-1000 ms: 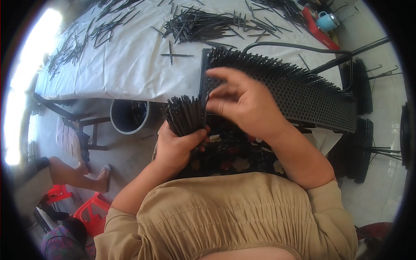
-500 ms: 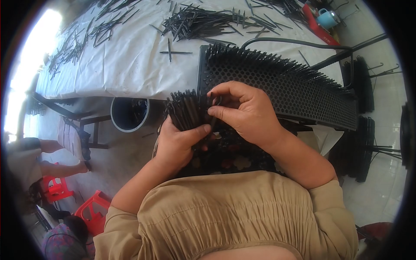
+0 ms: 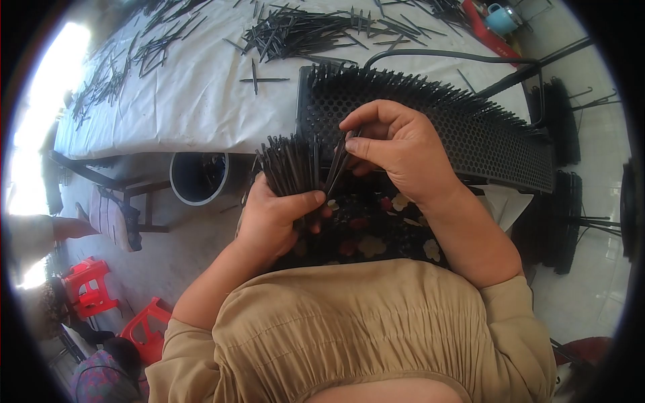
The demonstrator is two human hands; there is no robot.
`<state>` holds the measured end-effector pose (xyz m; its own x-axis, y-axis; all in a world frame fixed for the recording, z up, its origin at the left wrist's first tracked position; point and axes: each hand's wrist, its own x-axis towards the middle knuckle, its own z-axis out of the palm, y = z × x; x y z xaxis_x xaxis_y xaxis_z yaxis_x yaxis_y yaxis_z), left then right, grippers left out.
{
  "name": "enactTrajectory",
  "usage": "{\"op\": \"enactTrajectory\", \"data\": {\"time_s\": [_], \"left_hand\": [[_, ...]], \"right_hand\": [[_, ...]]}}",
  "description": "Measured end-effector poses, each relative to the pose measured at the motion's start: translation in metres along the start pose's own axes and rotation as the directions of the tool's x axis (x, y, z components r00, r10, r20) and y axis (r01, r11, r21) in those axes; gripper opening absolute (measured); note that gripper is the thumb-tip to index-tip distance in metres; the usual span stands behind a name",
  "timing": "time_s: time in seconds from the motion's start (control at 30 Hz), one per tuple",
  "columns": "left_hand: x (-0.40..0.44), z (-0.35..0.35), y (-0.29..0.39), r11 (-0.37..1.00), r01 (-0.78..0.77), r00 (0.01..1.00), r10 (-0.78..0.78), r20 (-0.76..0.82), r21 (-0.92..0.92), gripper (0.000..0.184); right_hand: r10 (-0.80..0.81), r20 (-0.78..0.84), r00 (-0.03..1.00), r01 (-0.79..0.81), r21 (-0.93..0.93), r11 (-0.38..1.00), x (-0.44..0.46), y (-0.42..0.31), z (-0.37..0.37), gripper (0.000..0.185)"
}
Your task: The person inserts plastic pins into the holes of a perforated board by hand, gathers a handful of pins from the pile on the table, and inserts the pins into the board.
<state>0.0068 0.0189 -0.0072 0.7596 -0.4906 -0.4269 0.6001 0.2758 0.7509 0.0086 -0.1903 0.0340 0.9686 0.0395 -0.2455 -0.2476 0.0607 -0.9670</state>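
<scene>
My left hand (image 3: 272,211) is wrapped round a thick bundle of thin black sticks (image 3: 287,164), their upper ends fanning out above my thumb. Beside it, my right hand (image 3: 396,144) pinches the top of a black stick (image 3: 339,161) that leans away from the bundle's right side. The lower end of that stick is still at my left thumb. Whether my fingers hold more than one stick is hard to see. Right behind both hands stands a black perforated rack (image 3: 430,124), with a long row of similar sticks (image 3: 403,80) standing along its upper part.
A cloth-covered table (image 3: 201,101) carries a pile of loose black sticks (image 3: 295,30) and scattered ones at left. Below its edge stands a bucket (image 3: 198,178). Red stools (image 3: 91,289) and another person's leg (image 3: 70,228) are at left. A blue mug (image 3: 502,20) is at the far right.
My right hand has moved up and slightly right, drawing the top of a stick away from the bundle. My left hand keeps its hold. The view has shifted a little.
</scene>
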Motion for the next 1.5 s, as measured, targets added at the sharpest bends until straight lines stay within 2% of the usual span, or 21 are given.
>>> {"op": "enactTrajectory", "data": {"time_s": [0.17,0.27,0.33,0.37,0.4,0.47,0.6,0.7,0.93,1.03,1.1,1.23,1.3,1.43,1.5], "left_hand": [[0.000,0.001,0.001,0.998,0.057,0.998,-0.057,0.008,-0.017,0.022],[0.001,-0.004,-0.003,0.997,0.078,0.997,-0.078,0.001,0.011,0.019],[0.001,-0.007,-0.005,0.996,0.078,0.997,-0.077,-0.006,0.036,0.019],[0.001,-0.007,-0.006,0.994,0.083,0.997,-0.082,-0.010,0.066,0.019],[0.001,-0.006,-0.007,0.994,0.083,0.997,-0.083,-0.009,0.064,0.019],[0.001,-0.002,-0.007,0.980,0.088,0.996,-0.083,-0.035,0.176,0.021],[0.000,-0.001,-0.009,0.971,0.093,0.995,-0.084,-0.050,0.220,0.022],[-0.001,-0.001,-0.008,0.977,0.082,0.996,-0.076,-0.041,0.199,0.022],[0.000,-0.003,-0.009,0.972,0.081,0.997,-0.075,-0.036,0.219,0.021],[0.000,-0.002,-0.009,0.971,0.078,0.996,-0.069,-0.049,0.227,0.021],[0.000,-0.003,-0.009,0.971,0.075,0.996,-0.064,-0.056,0.228,0.021],[-0.001,-0.004,-0.008,0.969,0.072,0.996,-0.059,-0.064,0.237,0.018],[-0.001,-0.003,-0.007,0.968,0.073,0.996,-0.059,-0.063,0.242,0.017],[-0.001,-0.003,-0.008,0.981,0.049,0.996,-0.033,-0.084,0.187,0.019],[0.000,-0.003,-0.008,0.984,0.037,0.995,-0.020,-0.095,0.174,0.022]], "right_hand": [[-0.001,0.015,1.000,0.001,-0.016,1.000,0.002,0.001,-0.005,0.017],[-0.066,-0.096,0.993,0.077,0.115,0.990,0.007,-0.004,-0.016,0.015],[-0.250,-0.211,0.945,0.264,0.040,0.964,0.015,-0.002,-0.026,0.014],[-0.425,-0.256,0.868,0.428,-0.046,0.902,0.022,0.003,-0.030,0.015],[-0.425,-0.256,0.868,0.428,-0.048,0.903,0.028,0.005,-0.032,0.015],[-0.734,-0.180,0.654,0.657,-0.346,0.670,0.037,0.008,-0.035,0.016],[-0.810,-0.109,0.576,0.644,-0.550,0.531,0.052,0.012,-0.036,0.014],[-0.779,-0.119,0.615,0.585,-0.594,0.553,0.053,0.008,-0.033,0.013],[-0.778,0.011,0.628,0.635,-0.586,0.504,0.057,-0.001,-0.033,0.013],[-0.798,0.074,0.598,0.646,-0.633,0.426,0.061,-0.005,-0.031,0.014],[-0.815,0.153,0.558,0.638,-0.708,0.303,0.063,-0.008,-0.029,0.015],[-0.766,0.180,0.618,0.607,-0.728,0.319,0.068,-0.009,-0.028,0.017],[-0.787,0.358,0.502,0.598,-0.801,0.018,0.076,-0.006,-0.030,0.018],[-0.805,0.358,0.472,0.546,-0.836,-0.051,0.078,-0.001,-0.033,0.020],[-0.795,0.337,0.504,0.499,-0.865,-0.051,0.072,0.004,-0.035,0.021]]}}
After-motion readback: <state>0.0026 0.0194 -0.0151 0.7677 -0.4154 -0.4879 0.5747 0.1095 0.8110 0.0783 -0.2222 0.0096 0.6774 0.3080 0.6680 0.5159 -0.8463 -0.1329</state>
